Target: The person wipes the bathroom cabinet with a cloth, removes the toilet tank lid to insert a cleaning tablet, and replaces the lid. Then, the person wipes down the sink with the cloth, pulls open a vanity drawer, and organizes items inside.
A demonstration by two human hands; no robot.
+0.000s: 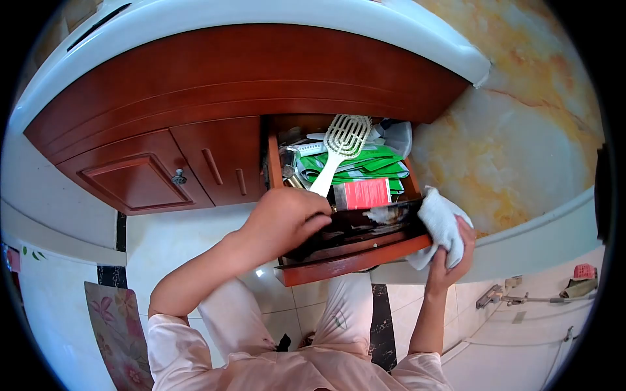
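A reddish-brown wooden drawer (355, 262) stands pulled out in front of me. My left hand (287, 218) is over its front left corner with curled fingers; what they grip, if anything, is hidden. Right behind those knuckles ends the handle of a white hairbrush (347, 137), lying across a folded green and white bag (372, 163). A red and grey box (365, 194) sits closer to the drawer front. My right hand (456, 251) holds a white cloth (438, 218) against the drawer's right front corner. A dark, worn panel (345, 225) with pale flaking patches runs inside the front.
Left of the drawer is a closed cabinet door (140, 176) with a round knob (178, 176). A white countertop edge (261, 14) curves above. To the right is a yellow marbled surface (508, 150). A floral mat (117, 332) and a mop-like tool (495, 296) lie on the floor.
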